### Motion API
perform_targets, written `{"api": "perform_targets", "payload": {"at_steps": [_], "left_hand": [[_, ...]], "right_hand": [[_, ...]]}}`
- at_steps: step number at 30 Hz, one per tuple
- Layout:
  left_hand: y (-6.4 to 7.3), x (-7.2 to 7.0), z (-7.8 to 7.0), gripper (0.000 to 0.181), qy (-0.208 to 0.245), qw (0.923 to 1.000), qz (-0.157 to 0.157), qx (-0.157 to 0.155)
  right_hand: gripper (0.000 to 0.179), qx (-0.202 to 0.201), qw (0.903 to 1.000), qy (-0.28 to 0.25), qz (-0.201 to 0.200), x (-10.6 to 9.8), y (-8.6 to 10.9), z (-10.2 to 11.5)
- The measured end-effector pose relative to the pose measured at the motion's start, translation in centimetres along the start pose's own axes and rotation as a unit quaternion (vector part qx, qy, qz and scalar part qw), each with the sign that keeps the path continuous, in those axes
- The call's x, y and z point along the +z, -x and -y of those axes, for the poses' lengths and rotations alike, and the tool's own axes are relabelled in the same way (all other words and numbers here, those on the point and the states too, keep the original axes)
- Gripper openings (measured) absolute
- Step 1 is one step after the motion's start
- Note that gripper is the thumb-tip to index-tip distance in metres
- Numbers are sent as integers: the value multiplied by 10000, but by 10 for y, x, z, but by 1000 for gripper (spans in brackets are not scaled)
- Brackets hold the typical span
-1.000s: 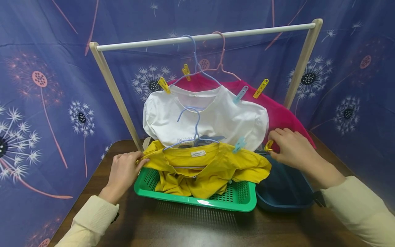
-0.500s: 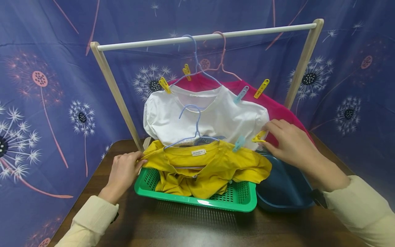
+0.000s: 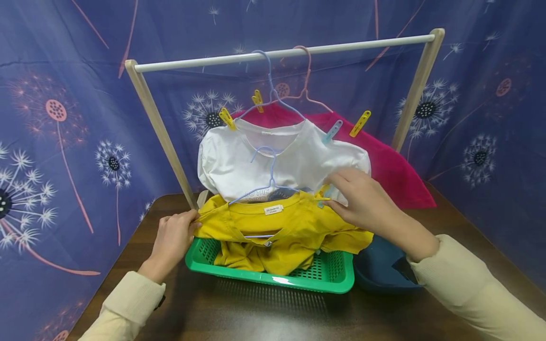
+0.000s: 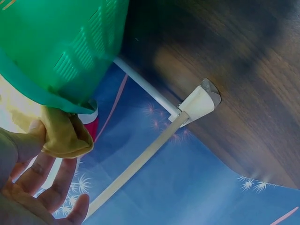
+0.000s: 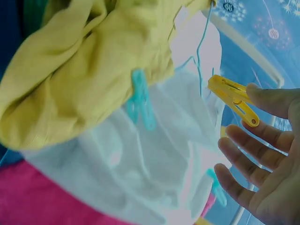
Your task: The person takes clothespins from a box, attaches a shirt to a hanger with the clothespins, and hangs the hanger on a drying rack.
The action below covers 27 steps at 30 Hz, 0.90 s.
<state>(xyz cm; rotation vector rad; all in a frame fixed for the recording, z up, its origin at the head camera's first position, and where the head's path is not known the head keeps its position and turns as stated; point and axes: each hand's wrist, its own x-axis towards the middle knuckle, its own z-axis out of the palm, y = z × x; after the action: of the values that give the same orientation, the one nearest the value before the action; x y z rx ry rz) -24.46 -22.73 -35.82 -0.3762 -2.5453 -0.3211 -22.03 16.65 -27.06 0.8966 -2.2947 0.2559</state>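
Observation:
A yellow shirt (image 3: 294,227) lies over a green basket, with a blue hanger (image 3: 272,177) inside its neckline. My left hand (image 3: 172,239) pinches the shirt's left sleeve end between thumb and fingers. In the right wrist view, a yellow clothespin (image 5: 234,98) is pinched between the thumb and forefinger of my right hand (image 5: 272,154), the other fingers spread. In the head view this hand is over the shirt's right shoulder, partly covering a light blue clothespin (image 5: 140,98) clipped there.
The green basket (image 3: 273,282) stands on a brown table (image 3: 239,322), a dark blue basin (image 3: 379,272) at its right. Behind, a rack with a white bar (image 3: 204,59) bears a white T-shirt (image 3: 226,161) and a magenta garment (image 3: 396,182), both on hangers with clothespins.
My right hand has carried the yellow clothespin leftward from above the basin to the yellow shirt's shoulder. My left hand keeps its grip on the sleeve.

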Motion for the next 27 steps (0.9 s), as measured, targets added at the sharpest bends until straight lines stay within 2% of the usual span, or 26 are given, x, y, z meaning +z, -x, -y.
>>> {"api": "perform_targets", "payload": {"at_steps": [4, 13, 22, 27], "left_hand": [[1, 1, 1, 7, 73, 9998, -164, 93], [2, 3, 2, 8, 234, 9993, -267, 141], [1, 4, 5, 9, 178, 9987, -423, 229], [1, 3, 5, 9, 165, 9983, -473, 306]], "right_hand": [[39, -263, 9996, -44, 1, 12, -10, 8], [31, -667, 9975, -211, 111, 35, -38, 28], [26, -837, 9958, 49, 381, 48, -64, 52], [24, -821, 9941, 143, 701, 54, -78, 65]]}}
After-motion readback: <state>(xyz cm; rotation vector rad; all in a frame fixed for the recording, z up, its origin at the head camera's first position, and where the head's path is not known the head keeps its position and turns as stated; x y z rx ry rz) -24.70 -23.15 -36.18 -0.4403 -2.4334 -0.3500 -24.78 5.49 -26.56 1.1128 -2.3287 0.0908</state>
